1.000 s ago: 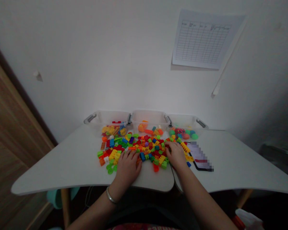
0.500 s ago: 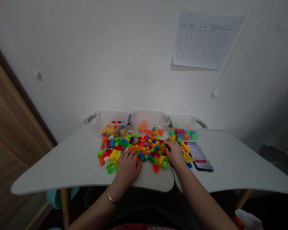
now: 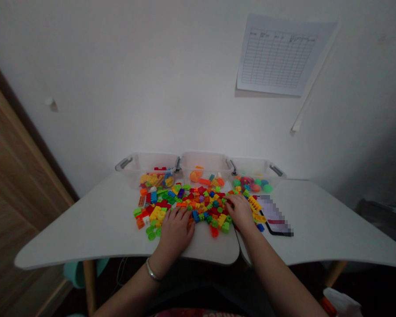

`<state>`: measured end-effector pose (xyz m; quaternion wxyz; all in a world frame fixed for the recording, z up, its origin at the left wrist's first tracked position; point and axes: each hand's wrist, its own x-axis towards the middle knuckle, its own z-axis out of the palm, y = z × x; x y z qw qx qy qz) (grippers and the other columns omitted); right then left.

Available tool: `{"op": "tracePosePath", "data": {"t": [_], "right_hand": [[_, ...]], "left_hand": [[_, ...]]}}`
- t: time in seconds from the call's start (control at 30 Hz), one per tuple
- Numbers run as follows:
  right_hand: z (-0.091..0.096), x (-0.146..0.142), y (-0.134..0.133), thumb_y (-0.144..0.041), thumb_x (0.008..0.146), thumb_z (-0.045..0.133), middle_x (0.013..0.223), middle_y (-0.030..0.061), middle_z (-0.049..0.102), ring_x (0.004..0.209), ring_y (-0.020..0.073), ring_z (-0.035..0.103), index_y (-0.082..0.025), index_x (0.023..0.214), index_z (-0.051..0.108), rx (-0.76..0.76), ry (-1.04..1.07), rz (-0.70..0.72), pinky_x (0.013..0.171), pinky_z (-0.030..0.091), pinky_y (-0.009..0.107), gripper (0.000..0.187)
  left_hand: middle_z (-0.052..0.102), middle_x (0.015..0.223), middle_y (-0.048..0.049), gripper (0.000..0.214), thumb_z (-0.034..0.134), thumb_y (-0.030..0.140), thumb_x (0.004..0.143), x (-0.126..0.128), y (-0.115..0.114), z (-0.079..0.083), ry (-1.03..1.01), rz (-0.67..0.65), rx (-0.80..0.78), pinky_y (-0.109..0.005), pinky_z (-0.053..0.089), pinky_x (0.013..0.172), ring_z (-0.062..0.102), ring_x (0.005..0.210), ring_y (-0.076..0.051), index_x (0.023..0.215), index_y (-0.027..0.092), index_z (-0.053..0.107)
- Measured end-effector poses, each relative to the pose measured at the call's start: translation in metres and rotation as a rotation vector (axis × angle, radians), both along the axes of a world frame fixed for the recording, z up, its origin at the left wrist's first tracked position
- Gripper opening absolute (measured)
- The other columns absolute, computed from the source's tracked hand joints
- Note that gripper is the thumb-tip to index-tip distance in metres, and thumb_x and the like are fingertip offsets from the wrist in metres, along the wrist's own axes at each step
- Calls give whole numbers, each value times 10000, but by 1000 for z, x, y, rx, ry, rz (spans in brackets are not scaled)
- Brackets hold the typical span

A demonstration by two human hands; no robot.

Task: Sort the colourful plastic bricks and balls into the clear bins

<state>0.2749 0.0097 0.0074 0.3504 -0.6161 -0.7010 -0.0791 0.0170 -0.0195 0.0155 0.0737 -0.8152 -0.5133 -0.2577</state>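
Observation:
A loose heap of colourful toy building blocks [image 3: 201, 204] spreads over the white table. My left hand [image 3: 175, 228] rests palm down on the near left part of the heap, fingers stretched and a little apart, beside yellow blocks [image 3: 156, 213] and a blue block [image 3: 196, 215]. On the right side of the heap lies my right hand [image 3: 240, 211], its fingers loosely bent and apart, touching the blocks. No block shows clearly in either hand; what lies under the fingers is hidden. Light green wheel-shaped pieces [image 3: 151, 232] are left of my left hand.
Behind the heap stand three clear plastic bins, the left bin [image 3: 152, 158], the middle bin [image 3: 206, 159] and the right bin [image 3: 255, 165], each with some pieces inside. A dark-edged tablet or phone [image 3: 272, 215], partly blurred, lies right of my right hand. Two tabletops [image 3: 95, 220] meet near the middle.

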Motion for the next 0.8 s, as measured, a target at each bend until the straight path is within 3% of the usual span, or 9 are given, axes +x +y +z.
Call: {"op": "tracePosePath", "data": {"t": [0.6, 0.7, 0.8], "right_hand": [[3, -1, -1, -168, 782, 581, 897, 62, 690, 904, 245, 604, -218, 867, 688, -71, 46, -48, 838, 453, 376, 146], [4, -1, -1, -183, 779, 566, 896, 67, 688, 888, 244, 607, -212, 851, 674, -24, 142, -12, 843, 458, 389, 133], [11, -2, 1, -242, 784, 563, 907, 72, 682, 880, 239, 611, -203, 907, 652, 68, 377, -11, 838, 472, 396, 157]], "left_hand": [[670, 1201, -91, 328, 505, 320, 876, 0, 0, 0, 14, -1, 2, -518, 378, 1047, 542, 1164, -305, 1114, 167, 671], [669, 1203, -89, 331, 502, 321, 878, 0, 0, 0, 16, 1, -4, -518, 379, 1048, 541, 1164, -305, 1118, 167, 670], [669, 1203, -87, 326, 505, 320, 876, 0, 1, 0, 12, -2, -3, -515, 381, 1048, 543, 1163, -300, 1113, 171, 672]]}}
